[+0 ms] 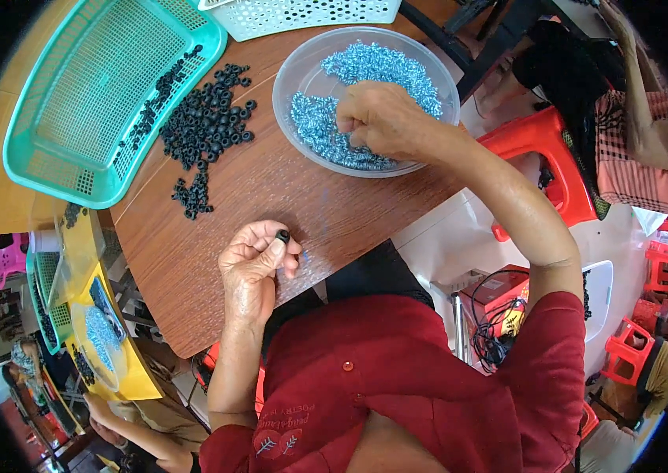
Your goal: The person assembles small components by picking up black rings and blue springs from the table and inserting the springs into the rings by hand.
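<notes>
A small black piece (283,235) sat gripped between the left fingers (274,251), just inside the near edge of the bench (184,272), with room between them and the loose black pieces (209,118) beyond. Right of them, within a round bowl (314,83), the right fingers (351,122) bent over blue metallic pieces (385,67); whether gripping any, I couldn't tell.

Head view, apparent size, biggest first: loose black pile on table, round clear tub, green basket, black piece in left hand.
1. Green basket, cut by the frame's top
2. Round clear tub
3. Loose black pile
4. Black piece in the left hand
</notes>
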`<action>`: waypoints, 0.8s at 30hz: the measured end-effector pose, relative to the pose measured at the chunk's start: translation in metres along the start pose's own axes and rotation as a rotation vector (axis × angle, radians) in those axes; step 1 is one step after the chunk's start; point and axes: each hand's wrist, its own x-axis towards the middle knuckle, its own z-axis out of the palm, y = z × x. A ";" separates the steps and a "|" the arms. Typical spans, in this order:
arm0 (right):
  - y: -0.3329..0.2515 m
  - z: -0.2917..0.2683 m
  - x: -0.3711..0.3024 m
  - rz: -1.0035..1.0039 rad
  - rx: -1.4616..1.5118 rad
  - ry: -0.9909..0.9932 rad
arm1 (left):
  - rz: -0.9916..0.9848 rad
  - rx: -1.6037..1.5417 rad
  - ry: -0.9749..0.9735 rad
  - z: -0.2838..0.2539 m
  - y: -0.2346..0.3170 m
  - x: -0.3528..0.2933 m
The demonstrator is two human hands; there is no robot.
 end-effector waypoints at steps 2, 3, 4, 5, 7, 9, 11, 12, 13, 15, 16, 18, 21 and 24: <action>0.001 -0.003 -0.003 0.003 0.022 0.005 | -0.002 0.007 -0.001 0.001 0.001 0.000; 0.002 -0.003 -0.005 -0.008 0.039 0.052 | -0.001 0.007 -0.001 0.001 0.001 -0.001; 0.003 -0.003 -0.008 -0.019 0.056 0.099 | -0.001 0.002 -0.002 0.001 0.001 -0.001; 0.004 -0.005 -0.010 -0.019 0.056 0.100 | -0.002 -0.003 -0.004 0.001 0.001 -0.001; 0.007 -0.010 -0.016 -0.039 0.050 0.172 | -0.002 -0.004 -0.005 0.001 0.001 -0.001; 0.011 -0.014 -0.022 -0.021 0.092 0.196 | -0.005 -0.005 -0.011 0.001 0.001 -0.001; 0.013 -0.017 -0.026 -0.006 0.136 0.220 | -0.002 -0.002 -0.002 0.001 0.001 -0.002; 0.013 -0.019 -0.028 0.000 0.162 0.234 | -0.003 -0.002 -0.005 0.003 0.001 -0.002; 0.011 -0.020 -0.030 0.003 0.191 0.247 | -0.006 0.011 0.004 0.004 0.003 -0.002; 0.000 -0.026 -0.035 -0.011 0.177 0.266 | -0.009 0.025 0.016 0.010 0.006 -0.002; -0.009 -0.028 -0.036 -0.029 0.167 0.284 | -0.008 0.007 0.015 0.016 0.008 -0.001; -0.031 -0.031 -0.040 -0.045 0.207 0.299 | -0.006 -0.011 0.024 0.033 0.014 0.003; -0.053 -0.021 -0.040 -0.116 0.266 0.357 | 0.045 -0.006 0.102 0.060 0.019 0.014; -0.069 -0.010 -0.039 -0.189 0.295 0.433 | 0.160 -0.038 0.032 0.074 0.020 0.019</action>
